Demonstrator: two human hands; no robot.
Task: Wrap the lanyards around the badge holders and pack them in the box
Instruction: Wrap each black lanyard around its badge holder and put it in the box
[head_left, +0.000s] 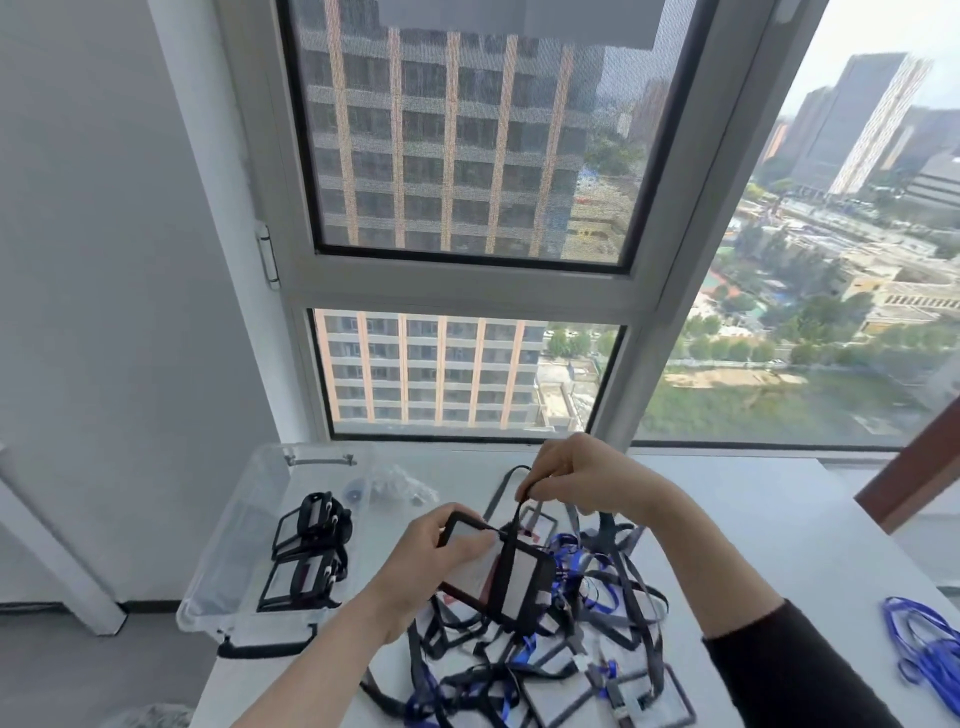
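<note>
My left hand (431, 558) grips a black-framed badge holder (524, 571), held up over the table with black lanyard bands across its middle. My right hand (571, 480) pinches the black lanyard (516, 514), which runs taut from the holder up to my fingers. Below them lies a tangled pile of badge holders with black and blue lanyards (561, 654). A clear plastic box (244, 525) stands to the left. Inside it lie two wrapped badge holders (306, 556).
The white table (753, 519) stands against a window. A loose blue lanyard (924, 644) lies near its right edge. A crumpled clear plastic bag (395, 491) sits behind the box. The box's black latch (265, 647) hangs over the table's left edge.
</note>
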